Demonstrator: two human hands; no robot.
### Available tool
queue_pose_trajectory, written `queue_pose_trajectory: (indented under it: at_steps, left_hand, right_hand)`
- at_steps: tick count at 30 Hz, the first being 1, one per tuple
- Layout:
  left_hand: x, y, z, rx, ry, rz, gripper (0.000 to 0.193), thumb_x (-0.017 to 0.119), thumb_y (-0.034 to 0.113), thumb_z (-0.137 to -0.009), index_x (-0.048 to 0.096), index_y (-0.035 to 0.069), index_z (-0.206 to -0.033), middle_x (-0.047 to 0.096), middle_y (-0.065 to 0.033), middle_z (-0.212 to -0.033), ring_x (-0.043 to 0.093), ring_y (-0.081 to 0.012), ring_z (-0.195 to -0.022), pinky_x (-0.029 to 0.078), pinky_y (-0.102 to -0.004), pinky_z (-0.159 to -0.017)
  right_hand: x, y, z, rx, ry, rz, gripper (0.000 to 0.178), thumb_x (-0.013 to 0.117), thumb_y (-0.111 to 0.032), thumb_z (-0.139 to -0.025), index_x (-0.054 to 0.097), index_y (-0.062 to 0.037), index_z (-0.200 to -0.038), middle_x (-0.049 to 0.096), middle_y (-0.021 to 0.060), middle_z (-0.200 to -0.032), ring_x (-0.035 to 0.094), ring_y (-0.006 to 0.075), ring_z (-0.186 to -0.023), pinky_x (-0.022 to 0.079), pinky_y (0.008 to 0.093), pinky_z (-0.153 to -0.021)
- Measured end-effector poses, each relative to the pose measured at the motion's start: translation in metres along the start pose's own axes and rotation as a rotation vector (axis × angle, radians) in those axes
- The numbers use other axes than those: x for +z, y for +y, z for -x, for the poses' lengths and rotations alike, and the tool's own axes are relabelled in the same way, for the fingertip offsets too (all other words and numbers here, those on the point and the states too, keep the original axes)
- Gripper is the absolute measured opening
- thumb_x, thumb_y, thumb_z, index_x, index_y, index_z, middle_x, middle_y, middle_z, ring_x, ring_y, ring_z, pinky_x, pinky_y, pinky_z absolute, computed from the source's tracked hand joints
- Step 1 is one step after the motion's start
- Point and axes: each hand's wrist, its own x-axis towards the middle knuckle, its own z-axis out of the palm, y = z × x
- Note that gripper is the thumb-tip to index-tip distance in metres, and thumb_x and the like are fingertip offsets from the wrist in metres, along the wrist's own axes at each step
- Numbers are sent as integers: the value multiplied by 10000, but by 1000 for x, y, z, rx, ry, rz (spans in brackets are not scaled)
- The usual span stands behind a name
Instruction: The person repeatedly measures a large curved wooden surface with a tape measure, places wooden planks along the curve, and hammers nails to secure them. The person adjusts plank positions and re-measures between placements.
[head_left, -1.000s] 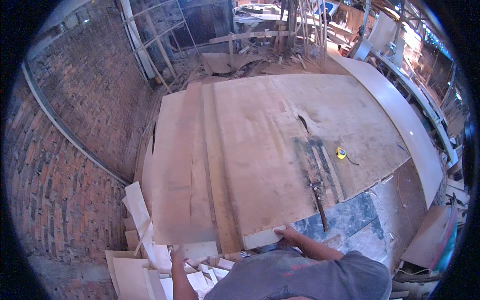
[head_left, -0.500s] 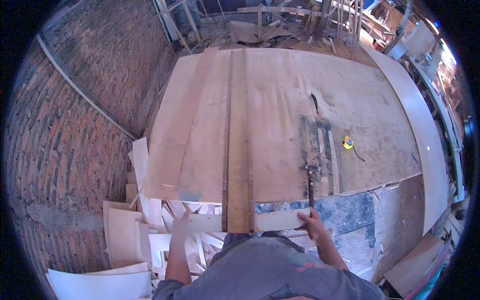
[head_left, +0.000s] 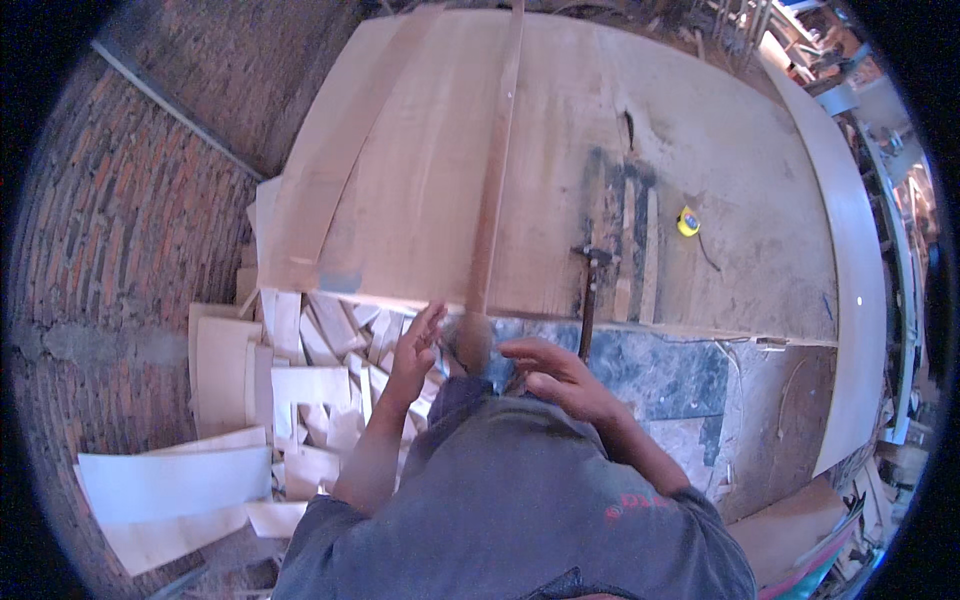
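Observation:
A long, narrow wooden board (head_left: 493, 190) runs away from my waist over the large plywood sheet (head_left: 420, 200); it shows a thin reddish-brown side, and its near end is blurred. My left hand (head_left: 415, 350) is raised to the left of that end, fingers extended and holding nothing. On the other side my right hand (head_left: 565, 380) is open too, thumb apart from the fingers. Both hands appear slightly apart from the board. Right of it lies a hammer (head_left: 590, 290), its handle pointing toward me past the sheet's near edge. A yellow tape measure (head_left: 688, 221) rests farther right.
Many pale wood offcuts (head_left: 325, 335) are heaped below the sheet's near-left edge. Larger curved panels (head_left: 175, 485) lie at lower left, by a brick wall (head_left: 130, 270). A long pale panel (head_left: 850, 230) borders the right side. A dark-stained board (head_left: 660, 375) lies below the sheet.
Both hands have let go of the pale crosspiece, which no longer shows, and moved inward. The long board now looks much narrower, seemingly turned on its edge. The view has tilted lower.

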Motion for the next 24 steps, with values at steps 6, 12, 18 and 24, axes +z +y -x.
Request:
queue_pose_trajectory:
  at_steps: [6,12,18,24]
  left_hand:
    - [-20,3,50,209,479,338,670,625,378,-944,318,47,-1440,471,-144,-1387,485,-253,-1275,379,-417,-1085]
    - [-94,-40,26,-412,760,348,403,664,231,-933,474,60,-1245,593,-102,-1118,610,-202,-952,532,-368,-788]
    - [-129,-85,18,-544,724,473,356,615,204,-961,489,52,-1257,587,-130,-1156,620,-260,-980,563,-435,-815]
    - [-140,-104,17,-510,718,549,424,632,189,-946,435,57,-1297,581,-147,-1171,638,-273,-987,611,-427,-760]
  right_hand:
    - [-68,83,-29,-124,281,918,343,750,-236,-828,677,-27,-1090,664,174,-1099,612,355,-1076,478,434,-936]
    - [-139,188,-25,100,518,1100,723,794,-258,-765,461,-63,-1376,636,260,-1058,623,376,-1008,503,437,-861]
    - [-142,205,-49,241,596,846,708,720,-182,-767,431,-39,-1397,618,263,-1148,624,376,-1022,494,436,-873]
    - [-119,157,-66,397,629,418,354,673,-230,-894,555,-59,-1181,577,23,-683,568,152,-561,469,306,-508]
